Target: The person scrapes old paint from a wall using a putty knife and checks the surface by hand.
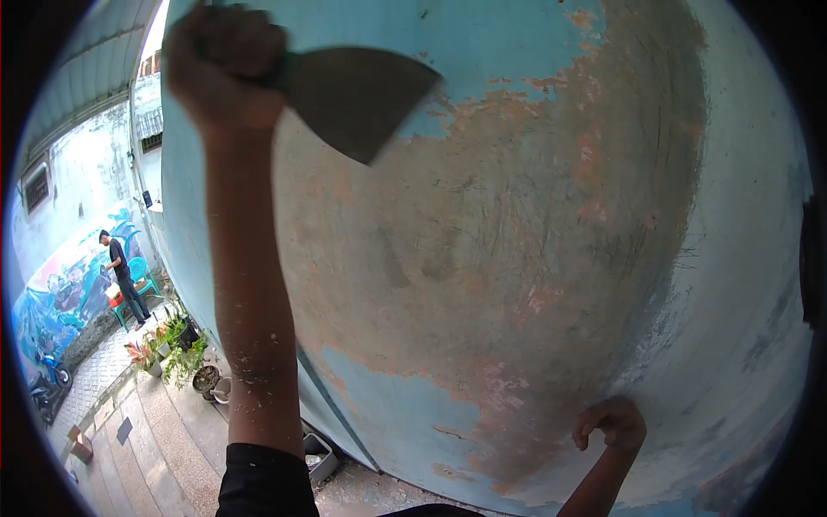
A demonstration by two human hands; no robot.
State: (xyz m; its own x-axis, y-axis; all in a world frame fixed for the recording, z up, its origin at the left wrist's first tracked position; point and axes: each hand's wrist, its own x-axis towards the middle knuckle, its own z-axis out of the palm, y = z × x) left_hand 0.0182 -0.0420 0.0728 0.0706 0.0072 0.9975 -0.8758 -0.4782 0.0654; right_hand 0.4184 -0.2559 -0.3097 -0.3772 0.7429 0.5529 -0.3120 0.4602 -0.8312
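Raised at the upper left, my left hand (228, 65) is closed around the handle of a wide scraper (366, 95). Its dark, fan-shaped blade points right and overlaps the painted wall (482, 224) in this view. Blue paint remains at the top and lower left of that wall, around a large bare patch of grey-brown plaster with ragged edges. Low on the right, my right hand (613, 422) is close by the wall, its fingers loosely curled with a gap to the palm and nothing visible in them. Pale flecks dot my left forearm.
Potted plants (177, 336) stand on the paved floor at left, near a grey container (321, 461) at the wall's foot. Farther back, a person (121, 276) stands by a green chair (142, 276) and a mural. A motorbike (56, 379) is at the far left.
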